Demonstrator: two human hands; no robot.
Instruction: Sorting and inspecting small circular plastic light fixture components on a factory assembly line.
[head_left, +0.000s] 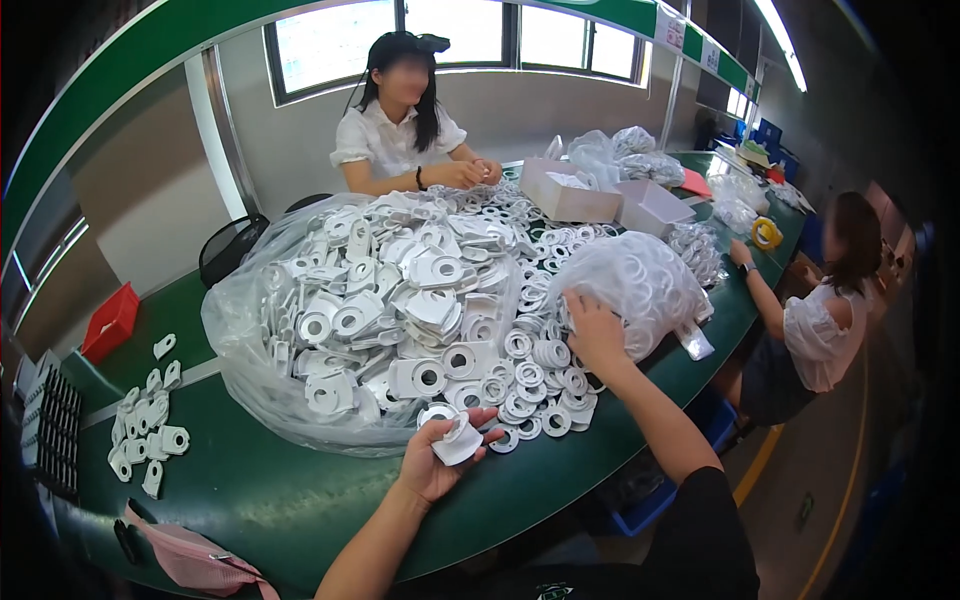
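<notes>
My left hand [432,468] is closed round a white plastic piece [457,446] with a rounded, ringed end and a flat tab, held above the table's near side. Stretched forward, my right hand [597,332] rests with fingers apart against the left side of a clear plastic bag [640,285] full of white rings; its fingertips partly blend into the bag. Loose white rings [530,375] lie between my two hands. Left of them, a large heap of white tabbed pieces with round holes [400,290] spills from a big open clear bag [245,330].
A smaller group of white pieces [150,435] lies at left, near a red bin [110,322], black racks [52,425] and a pink pouch [190,555]. White boxes [570,198] stand at the back. One person [400,130] works across the green table [290,490], another [815,320] at right.
</notes>
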